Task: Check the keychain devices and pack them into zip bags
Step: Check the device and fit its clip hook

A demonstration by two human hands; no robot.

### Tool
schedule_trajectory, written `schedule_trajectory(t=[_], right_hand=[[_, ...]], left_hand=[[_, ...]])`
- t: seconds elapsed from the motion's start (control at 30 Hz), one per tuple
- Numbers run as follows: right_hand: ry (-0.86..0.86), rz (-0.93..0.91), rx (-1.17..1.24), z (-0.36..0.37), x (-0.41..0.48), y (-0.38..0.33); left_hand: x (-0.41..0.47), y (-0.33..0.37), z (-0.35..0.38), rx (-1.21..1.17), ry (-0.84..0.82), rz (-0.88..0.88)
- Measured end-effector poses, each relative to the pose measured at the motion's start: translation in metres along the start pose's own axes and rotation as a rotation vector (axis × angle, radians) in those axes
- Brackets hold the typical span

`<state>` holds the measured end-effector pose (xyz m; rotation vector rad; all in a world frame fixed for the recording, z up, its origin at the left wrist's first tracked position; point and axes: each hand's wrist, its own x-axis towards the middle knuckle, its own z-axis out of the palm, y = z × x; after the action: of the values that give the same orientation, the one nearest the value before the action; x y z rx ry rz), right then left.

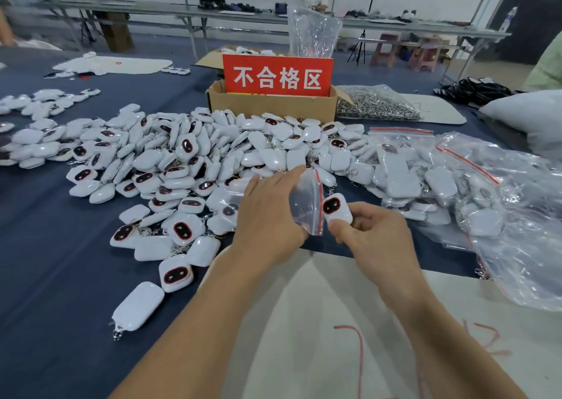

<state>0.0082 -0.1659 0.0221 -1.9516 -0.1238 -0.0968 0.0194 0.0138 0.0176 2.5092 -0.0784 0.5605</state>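
My left hand [267, 213] holds a small clear zip bag [305, 204] with a red seal strip, its mouth turned to the right. My right hand [374, 234] pinches one white keychain device [336, 208] with a dark oval face, right at the bag's mouth. A large heap of the same white keychain devices [188, 155] covers the dark blue table beyond and to the left of my hands. To the right lies a pile of bagged devices [425, 179] in clear zip bags.
A cardboard box [273, 105] with a red sign stands behind the heap. A bag of metal rings [377, 105] lies at its right. A white mat [319, 322] is under my forearms. Loose clear plastic bags [523, 216] spread at far right. Another person sits at a far table.
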Motion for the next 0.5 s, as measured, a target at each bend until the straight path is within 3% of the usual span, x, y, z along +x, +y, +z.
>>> schedule_trajectory(t=[0.23, 0.4, 0.5], right_hand=[[-0.126, -0.099, -0.067, -0.001, 0.034, -0.048], [-0.188, -0.067, 0.315, 0.002, 0.044, -0.080], [-0.120, -0.013, 0.615, -0.002, 0.050, -0.077]], left_hand=[[0.000, 0.004, -0.010, -0.358, 0.114, -0.010], [0.006, 0.005, -0.022, -0.685, 0.249, -0.127], [0.011, 0.000, -0.032, -0.774, 0.347, -0.215]])
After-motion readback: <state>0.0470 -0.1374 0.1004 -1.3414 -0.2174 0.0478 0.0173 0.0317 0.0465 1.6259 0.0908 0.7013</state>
